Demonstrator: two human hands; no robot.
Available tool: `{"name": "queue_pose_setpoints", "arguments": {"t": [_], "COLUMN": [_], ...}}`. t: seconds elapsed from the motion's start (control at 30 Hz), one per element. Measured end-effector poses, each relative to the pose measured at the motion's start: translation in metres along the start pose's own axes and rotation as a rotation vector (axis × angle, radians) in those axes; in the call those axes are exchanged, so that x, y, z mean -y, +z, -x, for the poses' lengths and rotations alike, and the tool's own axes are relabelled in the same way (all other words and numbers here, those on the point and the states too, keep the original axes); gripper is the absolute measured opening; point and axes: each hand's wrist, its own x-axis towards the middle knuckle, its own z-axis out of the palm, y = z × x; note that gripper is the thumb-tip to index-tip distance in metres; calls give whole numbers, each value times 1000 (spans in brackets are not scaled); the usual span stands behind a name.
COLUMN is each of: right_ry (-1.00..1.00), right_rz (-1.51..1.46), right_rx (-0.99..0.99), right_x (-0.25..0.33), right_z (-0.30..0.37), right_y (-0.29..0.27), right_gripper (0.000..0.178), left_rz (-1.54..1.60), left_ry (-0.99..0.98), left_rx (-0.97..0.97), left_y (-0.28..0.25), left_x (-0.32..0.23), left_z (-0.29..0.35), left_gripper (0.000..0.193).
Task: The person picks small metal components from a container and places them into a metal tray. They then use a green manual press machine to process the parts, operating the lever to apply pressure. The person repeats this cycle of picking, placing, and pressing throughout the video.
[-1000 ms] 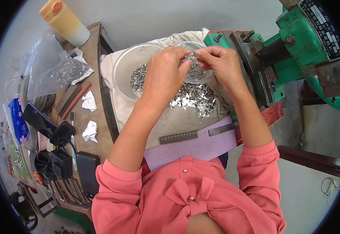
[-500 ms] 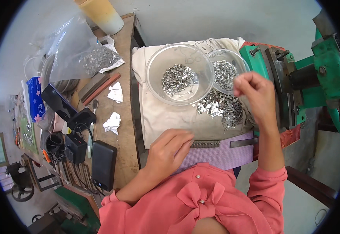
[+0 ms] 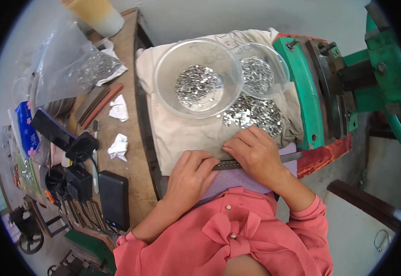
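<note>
A slotted dark metal bar (image 3: pixel 228 164) lies near me on a purple textured mat (image 3: pixel 223 181). My left hand (image 3: pixel 189 177) is closed at the bar's left end, fingers curled over it. Over the bar's right part is my right hand (image 3: pixel 258 154), fingertips drawn together at its far edge; whatever they pinch is too small or hidden. A second flat bar (image 3: pixel 292 157) sticks out to the right of that hand. Just beyond lies a loose heap of small shiny metal pieces (image 3: pixel 253 110). Behind it, a large clear tub (image 3: pixel 163 78) and a smaller one (image 3: pixel 282 69) hold more small metal parts.
A green machine (image 3: pixel 308 106) stands at the right on red cloth (image 3: pixel 324 156). Beige cloth (image 3: pixel 175 138) lies under the tubs. On the wooden bench (image 3: pixel 138 184) at left are a black power bank (image 3: pixel 113 200), a phone (image 3: pixel 53 129), crumpled paper (image 3: pixel 117 147) and a plastic bag (image 3: pixel 62 64).
My right hand has come down from beside the smaller tub to the slotted bar, near my left hand. My left hand stays at the bar's left end. The whole view has shifted slightly.
</note>
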Motion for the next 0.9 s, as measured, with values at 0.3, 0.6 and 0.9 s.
{"name": "queue_pose_setpoints", "arguments": {"t": [0.3, 0.6, 0.9], "right_ry": [19, 309, 298], "right_rz": [-13, -306, -342], "right_rx": [-15, -24, -68], "right_x": [-9, -19, -21], "right_z": [5, 4, 8], "right_y": [-3, -27, -21], "right_gripper": [10, 7, 10], "left_rz": [8, 12, -9], "left_ry": [-22, 44, 93], "left_rx": [-8, -31, -27], "left_y": [-2, 12, 35], "left_x": [1, -7, -19], "left_z": [-1, -12, -28], "left_gripper": [31, 29, 22]}}
